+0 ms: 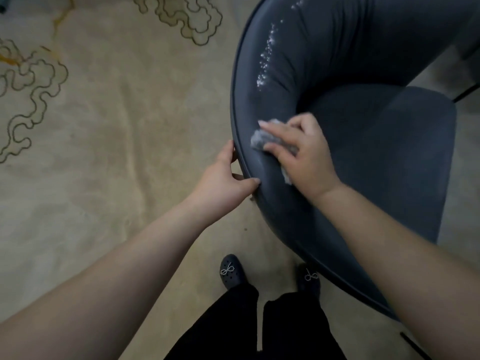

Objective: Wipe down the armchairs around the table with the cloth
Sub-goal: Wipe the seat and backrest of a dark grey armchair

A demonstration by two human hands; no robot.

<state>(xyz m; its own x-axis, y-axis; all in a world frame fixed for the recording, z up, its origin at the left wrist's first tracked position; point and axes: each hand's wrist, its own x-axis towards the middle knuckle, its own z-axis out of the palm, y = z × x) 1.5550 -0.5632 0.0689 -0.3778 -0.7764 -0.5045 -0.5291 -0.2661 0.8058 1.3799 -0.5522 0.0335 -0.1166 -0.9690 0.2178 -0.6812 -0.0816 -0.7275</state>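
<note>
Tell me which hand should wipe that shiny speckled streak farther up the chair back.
Right. The right hand already presses the cloth on the armchair below the speckled streak; the left hand grips the chair's edge, steadying it.

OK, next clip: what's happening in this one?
A person stands behind a dark blue armchair and wipes it. The right hand presses a grey cloth against the inside of the curved backrest, near its top edge. The left hand holds the backrest's outer rim, with the thumb on the piping. A streak of white specks lies further along the backrest. The chair stands on a beige patterned rug.
</note>
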